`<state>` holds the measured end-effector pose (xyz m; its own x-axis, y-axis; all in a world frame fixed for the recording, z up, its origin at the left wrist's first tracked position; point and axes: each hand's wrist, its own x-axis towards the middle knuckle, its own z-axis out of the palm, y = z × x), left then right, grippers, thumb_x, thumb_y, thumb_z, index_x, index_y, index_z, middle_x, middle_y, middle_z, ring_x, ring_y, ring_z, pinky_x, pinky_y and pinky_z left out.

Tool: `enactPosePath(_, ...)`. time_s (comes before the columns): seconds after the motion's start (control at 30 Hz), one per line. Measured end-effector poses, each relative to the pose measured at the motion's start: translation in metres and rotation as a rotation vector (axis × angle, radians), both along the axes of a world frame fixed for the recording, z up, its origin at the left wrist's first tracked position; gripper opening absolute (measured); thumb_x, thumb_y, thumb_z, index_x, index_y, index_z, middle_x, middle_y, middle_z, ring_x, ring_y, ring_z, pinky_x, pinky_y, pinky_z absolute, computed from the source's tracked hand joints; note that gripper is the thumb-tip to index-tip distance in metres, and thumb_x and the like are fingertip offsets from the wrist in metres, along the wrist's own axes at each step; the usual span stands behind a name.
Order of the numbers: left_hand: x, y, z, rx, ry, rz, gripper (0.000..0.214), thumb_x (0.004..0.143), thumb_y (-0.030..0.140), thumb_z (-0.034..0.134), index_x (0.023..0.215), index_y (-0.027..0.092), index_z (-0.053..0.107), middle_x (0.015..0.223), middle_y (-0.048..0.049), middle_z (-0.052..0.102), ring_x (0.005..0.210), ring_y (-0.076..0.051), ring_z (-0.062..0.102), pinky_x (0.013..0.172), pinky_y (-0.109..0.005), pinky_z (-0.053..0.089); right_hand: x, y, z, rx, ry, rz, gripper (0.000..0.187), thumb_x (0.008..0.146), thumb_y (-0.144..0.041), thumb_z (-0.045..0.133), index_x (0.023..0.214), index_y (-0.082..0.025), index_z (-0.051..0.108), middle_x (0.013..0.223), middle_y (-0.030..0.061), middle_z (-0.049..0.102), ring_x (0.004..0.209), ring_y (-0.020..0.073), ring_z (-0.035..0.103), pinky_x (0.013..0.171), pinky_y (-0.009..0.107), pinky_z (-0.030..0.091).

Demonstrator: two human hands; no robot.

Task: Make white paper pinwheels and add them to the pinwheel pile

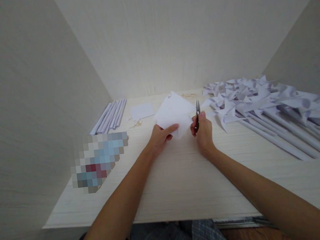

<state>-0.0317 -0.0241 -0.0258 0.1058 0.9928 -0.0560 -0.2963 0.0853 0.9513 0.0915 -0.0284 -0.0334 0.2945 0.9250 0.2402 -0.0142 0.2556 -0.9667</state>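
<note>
My left hand (163, 135) grips a white paper square (173, 110) by its near corner, thumb on top and fingers underneath. The square is turned so that one corner points at the back wall, and a small curl shows near that far corner. Just right of the paper, my right hand (203, 130) is closed around small dark-handled scissors (198, 112), their metal blades pointing away from me and up. The blades stand apart from the paper. How the right fingers sit on the handles is partly hidden.
Rolled white paper sticks (110, 116) lie at the back left, beside a flat white sheet (142, 111) and small yellowish bits (136, 123). A blurred-out item (103, 163) lies at left. Paper pinwheels on sticks (270, 103) pile up at right. Walls enclose the table (182, 187).
</note>
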Motion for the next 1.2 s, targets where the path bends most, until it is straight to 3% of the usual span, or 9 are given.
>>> enactPosePath(0.1,0.003,-0.001,0.001,-0.007,-0.018,0.007,0.028,0.044,0.026,0.072,0.067,0.016,0.060,0.059,0.0015,0.057,0.042,-0.004,0.041,0.037,-0.017,0.024,-0.001,0.000,0.001,-0.017,0.027,0.016,0.049,0.077,-0.061,0.025,0.051,-0.020,0.035,0.041,-0.0053,0.031,0.036,0.0069,0.030,0.034,0.021,0.022)
enactPosePath(0.17,0.004,0.000,0.000,-0.006,-0.016,0.085,0.028,0.045,0.028,0.072,0.067,0.016,0.059,0.061,0.0010,0.058,0.045,-0.005,0.044,0.038,-0.017,0.027,-0.002,0.000,0.001,-0.020,0.049,0.078,0.050,0.077,-0.061,0.025,0.049,-0.020,0.033,0.043,-0.0047,0.033,0.035,0.0062,0.030,0.033,0.020,0.021)
enactPosePath(0.33,0.001,0.007,-0.005,0.005,-0.017,0.362,0.028,0.047,0.030,0.070,0.069,0.015,0.059,0.066,-0.0006,0.061,0.049,-0.007,0.049,0.040,-0.017,0.031,-0.007,-0.004,-0.001,-0.041,0.007,0.364,0.051,0.074,-0.063,0.027,0.049,-0.019,0.032,0.048,-0.0025,0.042,0.038,0.0060,0.036,0.035,0.020,0.026)
enactPosePath(0.47,-0.001,0.009,-0.006,0.046,0.026,0.446,0.029,0.047,0.031,0.069,0.069,0.014,0.060,0.068,-0.0019,0.062,0.050,-0.008,0.051,0.039,-0.018,0.033,-0.010,-0.007,-0.001,-0.058,-0.041,0.552,0.052,0.073,-0.064,0.027,0.050,-0.018,0.036,0.050,-0.0013,0.047,0.039,0.0066,0.040,0.037,0.020,0.029)
enactPosePath(0.67,0.000,0.007,-0.003,0.084,0.106,0.457,0.028,0.050,0.030,0.068,0.071,0.013,0.062,0.072,-0.0047,0.065,0.055,-0.012,0.056,0.043,-0.020,0.041,-0.010,-0.005,0.000,-0.063,0.014,0.528,0.052,0.073,-0.064,0.027,0.049,-0.018,0.036,0.054,0.0003,0.051,0.039,0.0061,0.041,0.036,0.020,0.029)
enactPosePath(0.8,0.001,0.005,-0.001,0.068,0.128,0.394,0.028,0.048,0.027,0.070,0.069,0.011,0.062,0.068,-0.0045,0.064,0.053,-0.012,0.055,0.044,-0.022,0.044,-0.009,-0.006,0.002,-0.068,-0.008,0.490,0.054,0.072,-0.065,0.027,0.049,-0.018,0.036,0.054,0.0005,0.050,0.039,0.0063,0.042,0.036,0.020,0.029)
enactPosePath(0.9,0.001,0.005,-0.001,0.040,0.070,0.379,0.028,0.046,0.025,0.071,0.068,0.011,0.061,0.069,-0.0041,0.064,0.055,-0.011,0.056,0.046,-0.022,0.046,-0.009,-0.007,0.002,-0.061,-0.061,0.457,0.054,0.075,-0.064,0.023,0.049,-0.018,0.037,0.046,-0.0021,0.043,0.037,0.0066,0.038,0.036,0.021,0.027)
enactPosePath(1.1,-0.001,0.009,-0.001,-0.024,-0.112,0.473,0.030,0.045,0.022,0.071,0.071,0.012,0.060,0.072,-0.0016,0.063,0.054,-0.008,0.055,0.045,-0.019,0.043,-0.007,-0.007,0.000,-0.035,-0.189,0.342,0.050,0.078,-0.059,0.024,0.051,-0.018,0.038,0.042,-0.0050,0.032,0.037,0.0062,0.029,0.037,0.022,0.021)
enactPosePath(1.2,-0.001,0.009,0.001,-0.055,-0.142,0.485,0.029,0.045,0.021,0.071,0.070,0.014,0.060,0.070,0.0000,0.063,0.052,-0.007,0.054,0.045,-0.018,0.042,-0.006,-0.004,-0.002,-0.018,-0.171,0.357,0.041,0.077,-0.055,0.034,0.057,-0.019,0.040,0.044,-0.0068,0.030,0.038,0.0059,0.027,0.038,0.021,0.020)
